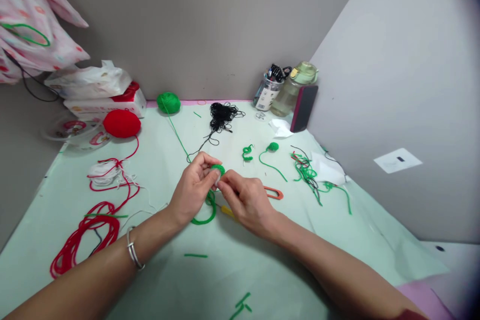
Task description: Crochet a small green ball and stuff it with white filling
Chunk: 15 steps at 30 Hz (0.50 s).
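Observation:
My left hand [194, 185] and my right hand [245, 200] meet over the middle of the pale green table [262, 270]. Both pinch a small green crocheted piece [218, 168] between their fingertips. A green yarn tail [208, 210] loops down from it onto the table. That yarn runs back to a green yarn ball [168, 102] at the far edge. A yellow-handled tool [227, 211] lies partly hidden under my right hand.
A red yarn ball [122, 123], red cord loops [88, 237], a black thread tangle [221, 115], small green pieces [247, 152], scrap yarn [309, 172], an orange clip [273, 193], a jar of tools [268, 91], a bottle [294, 89] and a phone [303, 108] lie around.

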Tool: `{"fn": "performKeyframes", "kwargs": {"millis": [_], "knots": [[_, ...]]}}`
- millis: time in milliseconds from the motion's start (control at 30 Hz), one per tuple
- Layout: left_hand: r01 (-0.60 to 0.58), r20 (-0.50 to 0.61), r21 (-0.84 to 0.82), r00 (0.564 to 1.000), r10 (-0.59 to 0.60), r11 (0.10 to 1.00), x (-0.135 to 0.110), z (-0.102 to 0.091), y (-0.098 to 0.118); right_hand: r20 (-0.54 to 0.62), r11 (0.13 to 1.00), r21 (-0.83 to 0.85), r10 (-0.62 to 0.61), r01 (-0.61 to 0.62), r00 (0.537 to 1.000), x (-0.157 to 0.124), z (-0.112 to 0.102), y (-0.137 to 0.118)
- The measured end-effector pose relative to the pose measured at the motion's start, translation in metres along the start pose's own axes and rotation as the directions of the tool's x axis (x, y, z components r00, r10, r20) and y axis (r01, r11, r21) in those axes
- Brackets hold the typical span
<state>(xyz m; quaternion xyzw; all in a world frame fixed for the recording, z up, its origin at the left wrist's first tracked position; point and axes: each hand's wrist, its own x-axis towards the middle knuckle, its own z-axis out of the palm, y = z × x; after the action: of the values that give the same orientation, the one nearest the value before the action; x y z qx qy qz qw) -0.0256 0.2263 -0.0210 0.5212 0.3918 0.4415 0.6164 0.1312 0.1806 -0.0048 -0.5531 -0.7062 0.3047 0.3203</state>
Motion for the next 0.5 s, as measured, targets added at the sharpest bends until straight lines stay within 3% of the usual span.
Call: {"fn": "performKeyframes", "kwargs": {"millis": [133,233,333,400,467,500], "knots": [[0.017,-0.031,-0.053,0.999,-0.019,0.998,0.005,-0.001,-0.006,-0.001,0.949,0.299,0.099,-0.095,0.995,0.001,0.011,0.005],[0.048,-0.036,-0.122,0.998,-0.052,0.991,0.007,0.0,-0.008,0.02,0.92,0.38,0.096,-0.097,0.995,0.005,0.011,0.009],[0.064,-0.06,-0.187,0.995,-0.077,0.98,0.009,-0.003,-0.009,0.058,0.951,0.305,0.03,-0.047,0.998,0.011,-0.006,0.012],[0.06,-0.087,-0.215,0.993,-0.08,0.975,0.012,-0.006,-0.009,-0.027,0.983,0.185,-0.015,0.019,1.0,0.014,-0.026,0.014],[0.052,-0.104,-0.224,0.992,-0.077,0.973,0.014,-0.009,-0.011,-0.165,0.999,0.032,-0.009,0.014,0.986,0.013,-0.046,0.014],[0.05,-0.105,-0.22,0.992,-0.075,0.974,0.015,-0.01,-0.012,-0.167,0.999,-0.034,0.005,-0.011,0.986,0.01,-0.053,0.014]]}}
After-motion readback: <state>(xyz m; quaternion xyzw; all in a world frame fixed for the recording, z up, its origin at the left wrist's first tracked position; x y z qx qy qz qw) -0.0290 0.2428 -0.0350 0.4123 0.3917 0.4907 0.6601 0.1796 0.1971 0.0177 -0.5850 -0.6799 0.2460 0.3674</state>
